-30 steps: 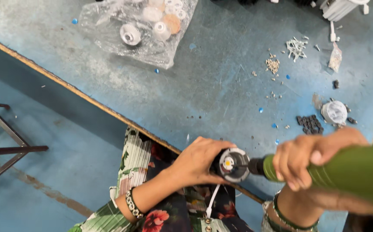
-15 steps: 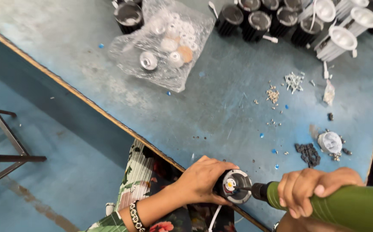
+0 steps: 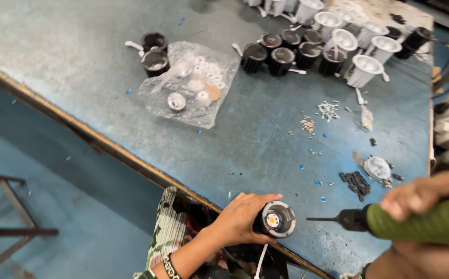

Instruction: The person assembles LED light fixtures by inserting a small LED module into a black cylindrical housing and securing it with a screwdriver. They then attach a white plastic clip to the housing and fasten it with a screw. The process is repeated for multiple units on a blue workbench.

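Round black lamp housing with a small yellow centre (image 3: 274, 219) gripped by the left hand (image 3: 241, 219) at the near edge of the worn blue workbench (image 3: 105, 62), green-handled electric screwdriver (image 3: 415, 223) clasped in the right hand (image 3: 427, 192), bit held just beside the housing, apart from it

Matt green screwdriver grip (image 3: 421, 225); scuffed painted table (image 3: 79, 62)

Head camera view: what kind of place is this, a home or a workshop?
Most likely a small workshop that assembles lamps. The left hand holds a round black lamp unit at a worn blue bench, the right hand a green power screwdriver, and rows of similar lamp housings and loose screws lie beyond.
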